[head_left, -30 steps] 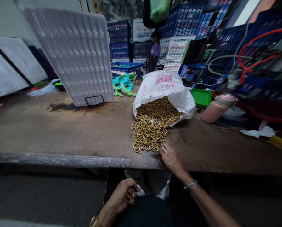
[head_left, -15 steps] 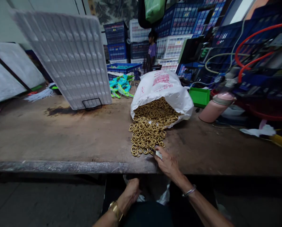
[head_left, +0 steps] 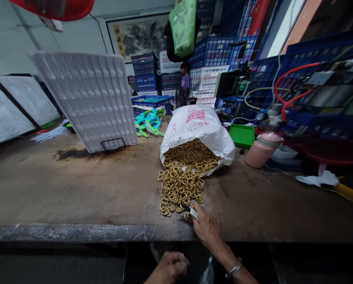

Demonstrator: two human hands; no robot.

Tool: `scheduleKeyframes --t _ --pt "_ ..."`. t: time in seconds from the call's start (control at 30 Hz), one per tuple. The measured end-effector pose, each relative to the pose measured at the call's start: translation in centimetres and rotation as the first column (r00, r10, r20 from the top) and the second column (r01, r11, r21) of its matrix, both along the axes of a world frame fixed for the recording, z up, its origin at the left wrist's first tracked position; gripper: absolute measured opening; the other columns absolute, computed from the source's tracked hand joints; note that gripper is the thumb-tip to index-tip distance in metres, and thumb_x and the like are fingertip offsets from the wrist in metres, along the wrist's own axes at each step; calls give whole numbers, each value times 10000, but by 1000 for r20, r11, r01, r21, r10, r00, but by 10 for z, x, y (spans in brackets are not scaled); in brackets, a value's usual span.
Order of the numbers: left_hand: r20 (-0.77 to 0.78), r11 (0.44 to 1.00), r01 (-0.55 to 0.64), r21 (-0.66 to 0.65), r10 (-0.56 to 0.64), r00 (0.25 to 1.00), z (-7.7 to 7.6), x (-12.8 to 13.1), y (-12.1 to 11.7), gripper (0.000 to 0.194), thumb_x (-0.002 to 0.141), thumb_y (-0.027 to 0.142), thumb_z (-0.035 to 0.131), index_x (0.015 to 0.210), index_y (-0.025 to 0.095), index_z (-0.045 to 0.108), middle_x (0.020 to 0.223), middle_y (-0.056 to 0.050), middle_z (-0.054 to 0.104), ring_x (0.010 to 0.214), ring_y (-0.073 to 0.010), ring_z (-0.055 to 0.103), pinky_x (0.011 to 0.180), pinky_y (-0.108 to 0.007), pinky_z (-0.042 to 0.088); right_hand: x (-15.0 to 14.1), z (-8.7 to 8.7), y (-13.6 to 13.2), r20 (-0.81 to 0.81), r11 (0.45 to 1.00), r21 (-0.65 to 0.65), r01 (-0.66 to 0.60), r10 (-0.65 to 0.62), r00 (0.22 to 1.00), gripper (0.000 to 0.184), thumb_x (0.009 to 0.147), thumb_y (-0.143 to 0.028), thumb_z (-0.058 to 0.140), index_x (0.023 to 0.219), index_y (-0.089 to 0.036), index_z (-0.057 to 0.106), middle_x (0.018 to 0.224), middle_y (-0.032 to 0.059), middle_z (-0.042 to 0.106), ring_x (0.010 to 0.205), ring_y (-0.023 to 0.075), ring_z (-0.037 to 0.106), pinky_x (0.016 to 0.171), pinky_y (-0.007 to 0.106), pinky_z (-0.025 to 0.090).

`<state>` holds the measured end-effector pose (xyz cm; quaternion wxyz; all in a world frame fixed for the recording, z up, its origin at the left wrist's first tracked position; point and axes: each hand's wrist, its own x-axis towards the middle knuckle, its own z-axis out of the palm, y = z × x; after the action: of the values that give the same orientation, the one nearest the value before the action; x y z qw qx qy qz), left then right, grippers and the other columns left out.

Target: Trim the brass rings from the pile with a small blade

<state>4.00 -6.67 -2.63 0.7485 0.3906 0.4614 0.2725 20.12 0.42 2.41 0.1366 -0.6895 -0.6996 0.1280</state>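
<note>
My right hand [head_left: 206, 227] is at the table's front edge, closed around a small tool [head_left: 193, 213] with a white body and a dark tip. That tip touches the near end of a pile of brass-coloured rings [head_left: 181, 185], and a few rings lie right beside my fingers. The pile spills from the mouth of a white sack [head_left: 200, 122] with red print, lying on its side and holding many more rings. My left hand [head_left: 172, 266] is low in front of the table edge, fingers curled and slightly blurred. What it holds, if anything, is hidden.
On the wooden table [head_left: 76, 193], a ridged white panel [head_left: 90, 102] leans on a wire stand. Turquoise and green plastic pieces [head_left: 149, 121] lie behind. To the right are a green tray [head_left: 242, 135] and a pink bottle [head_left: 262, 150]. A person [head_left: 184, 83] is by stacked crates [head_left: 209, 79].
The view has tilted up. My left hand, earlier showing rings in its fingers, has turned and moved right. My right hand has drawn a few rings toward the table edge with the tool.
</note>
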Motion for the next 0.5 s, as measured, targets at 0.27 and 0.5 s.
scheduleKeyframes --t 0.27,0.5 --pt "-6 996 -36 80 36 999 53 4 19 346 635 459 592 695 119 598 636 -38 568 533 -113 514 508 -221 400 1 -3 0 -21 997 33 -66 66 998 150 768 -137 413 868 -211 497 871 24 615 733 148 557 581 242 276" --pt "-17 973 -160 169 166 986 68 13 38 270 700 399 545 747 133 538 657 -16 546 495 -88 492 421 -185 387 4 3 4 -75 999 -4 -42 41 996 148 745 -130 399 840 -194 494 811 29 590 679 137 518 562 235 268"
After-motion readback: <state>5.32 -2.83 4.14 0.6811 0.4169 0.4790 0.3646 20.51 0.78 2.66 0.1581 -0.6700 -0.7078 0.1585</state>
